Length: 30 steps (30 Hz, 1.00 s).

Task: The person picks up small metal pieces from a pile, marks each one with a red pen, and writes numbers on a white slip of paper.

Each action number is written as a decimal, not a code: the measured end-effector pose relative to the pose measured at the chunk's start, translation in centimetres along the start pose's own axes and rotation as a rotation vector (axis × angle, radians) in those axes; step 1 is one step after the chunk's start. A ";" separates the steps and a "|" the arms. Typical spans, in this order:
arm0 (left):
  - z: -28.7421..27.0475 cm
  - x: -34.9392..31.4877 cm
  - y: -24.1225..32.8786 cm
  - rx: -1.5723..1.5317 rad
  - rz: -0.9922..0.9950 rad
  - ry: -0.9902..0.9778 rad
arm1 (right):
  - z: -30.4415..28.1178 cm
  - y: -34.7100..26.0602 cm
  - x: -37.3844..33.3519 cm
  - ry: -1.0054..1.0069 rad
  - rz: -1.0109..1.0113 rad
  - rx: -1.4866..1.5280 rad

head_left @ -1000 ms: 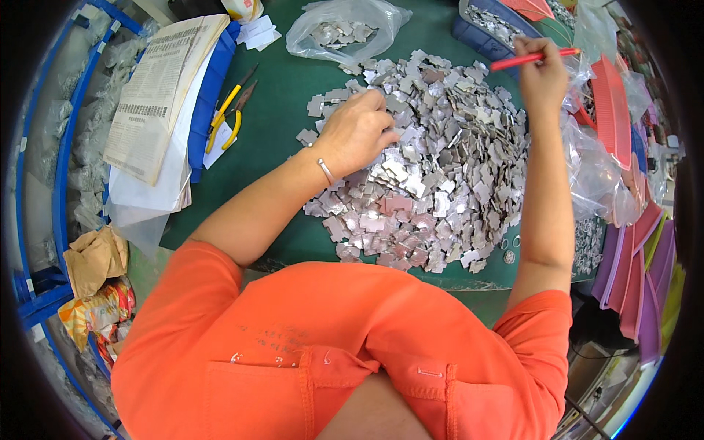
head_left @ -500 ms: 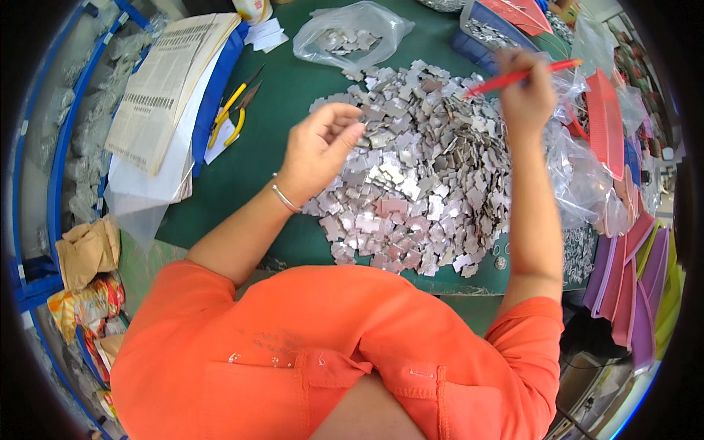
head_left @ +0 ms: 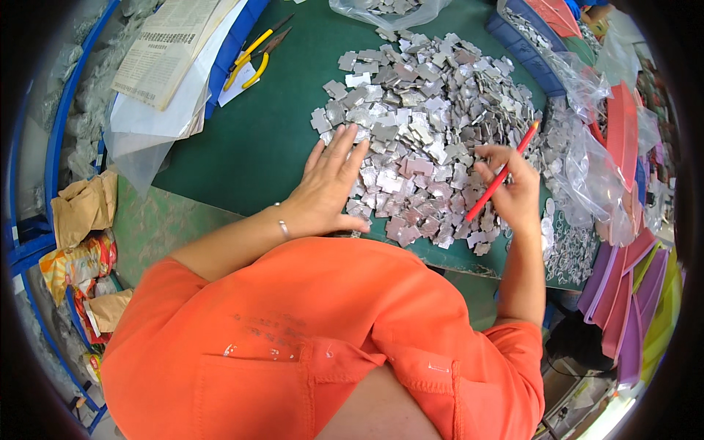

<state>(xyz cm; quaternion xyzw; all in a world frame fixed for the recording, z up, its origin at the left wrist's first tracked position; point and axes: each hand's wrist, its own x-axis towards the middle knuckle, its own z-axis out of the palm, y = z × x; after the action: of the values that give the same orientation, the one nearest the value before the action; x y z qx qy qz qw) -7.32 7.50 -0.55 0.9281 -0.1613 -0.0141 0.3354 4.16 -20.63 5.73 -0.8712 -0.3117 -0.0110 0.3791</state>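
A large heap of small flat silver metal pieces (head_left: 418,132) covers the middle of the green table. At the heap's near left edge lies my left hand (head_left: 328,183), fingers stretched out and touching the pieces, with a metal bangle (head_left: 284,229) on its wrist. My right hand (head_left: 513,187) is over the heap's right side, closed on a red pen (head_left: 506,170). The pen slants across the fingers, one end pointing up and right, the other down and left. What lies under my palms is hidden.
Yellow-handled pliers (head_left: 253,62) and stacked newspapers (head_left: 172,51) lie at left. A clear bag of metal pieces (head_left: 389,9) is at the back. On the right are a blue bin (head_left: 524,33), plastic bags (head_left: 587,169) and scattered small rings (head_left: 568,249). The table's front edge is close to me.
My left hand has flattened from a loose curl and come down and nearer. The right hand has lowered toward me with the pen, which has turned steeper. The whole view has shifted.
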 end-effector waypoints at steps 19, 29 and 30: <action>0.0 5.8 1.9 0.022 0.149 0.474 | 6.0 -1.8 -6.6 0.267 -0.117 -0.032; 2.3 3.8 5.0 0.031 0.242 0.128 | 6.2 -2.5 -6.9 0.206 -0.166 -0.040; 2.3 3.9 4.9 0.010 0.241 0.161 | 6.2 -2.5 -7.1 0.218 -0.135 0.006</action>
<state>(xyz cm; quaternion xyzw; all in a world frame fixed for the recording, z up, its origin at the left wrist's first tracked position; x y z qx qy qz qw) -5.34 1.30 1.08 0.9018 -0.2439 0.1017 0.3419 -4.31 -19.03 1.12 -0.8407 -0.3266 -0.1304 0.4117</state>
